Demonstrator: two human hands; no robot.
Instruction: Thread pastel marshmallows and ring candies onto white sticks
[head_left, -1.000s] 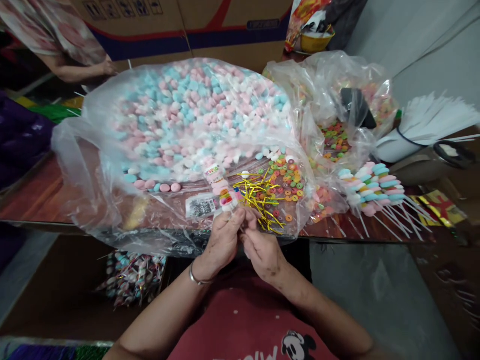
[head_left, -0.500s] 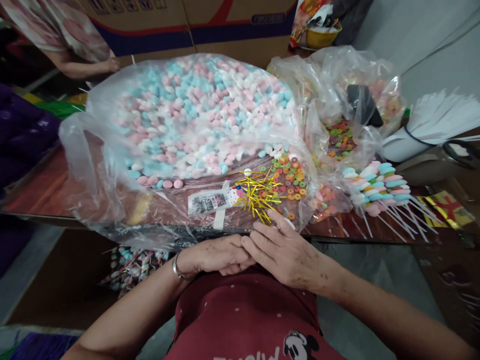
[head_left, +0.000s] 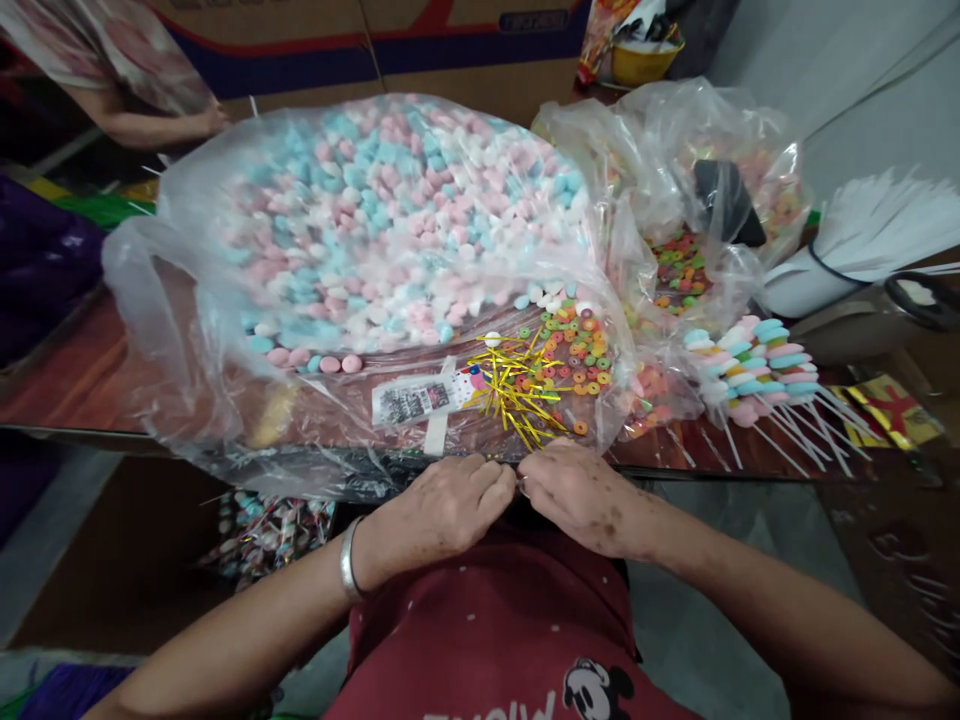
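My left hand and my right hand meet at the table's front edge, close to my body. Both are closed, fingertips nearly touching. A tiny light bit shows between them, too small to name. Just beyond lie gold twist ties in a loose heap, with a printed packet to their left. Small ring-shaped candies are scattered behind the ties. A large clear bag of pink, blue and white candies fills the middle of the table. Stacked candy skewers on white sticks lie at the right.
A cup of white sticks stands far right, near clear bags of ring candies. Below the table's left side, an open carton holds wrapped candies. Another person's arm is at the upper left, beside a big cardboard box.
My hands were overlapping, the right fingers stretched over the left hand. Now they are side by side, both closed with fingertips together. The view has shifted slightly.
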